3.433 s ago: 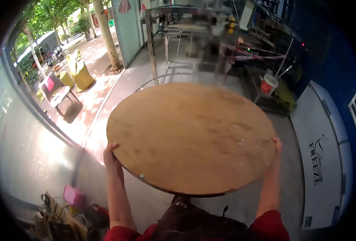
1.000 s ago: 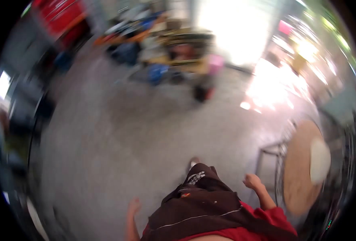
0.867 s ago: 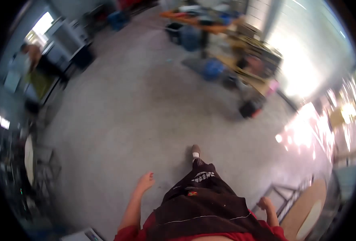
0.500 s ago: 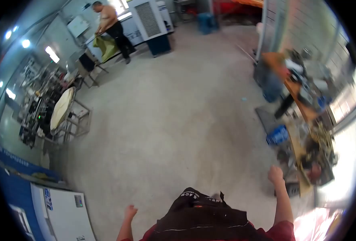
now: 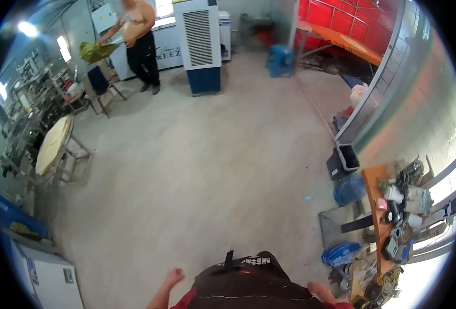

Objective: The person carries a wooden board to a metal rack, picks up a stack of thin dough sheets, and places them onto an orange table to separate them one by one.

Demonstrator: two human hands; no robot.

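Note:
My left hand (image 5: 174,278) swings at the lower middle, away from any object, with its fingers loosely curled and nothing visible in them. On the other side, my right hand (image 5: 318,290) is beside the dark apron (image 5: 248,286) I wear; it is small and blurred, so its fingers cannot be made out. White lettering shows on the apron, which covers my front over dark red sleeves. Under both hands lies grey concrete floor.
On the right stand a cluttered orange-topped table (image 5: 373,206), a blue water jug (image 5: 350,189) and a dark bin (image 5: 342,162). A round-topped stand (image 5: 54,144) is left. Ahead are an air cooler (image 5: 199,46) and a person (image 5: 140,41) holding olive cloth (image 5: 95,51). A white freezer (image 5: 53,275) stands lower left.
The view has moved forward across the floor. My right hand has dropped back toward the apron, while my left stays low. The person ahead has turned and raised the cloth over the chair.

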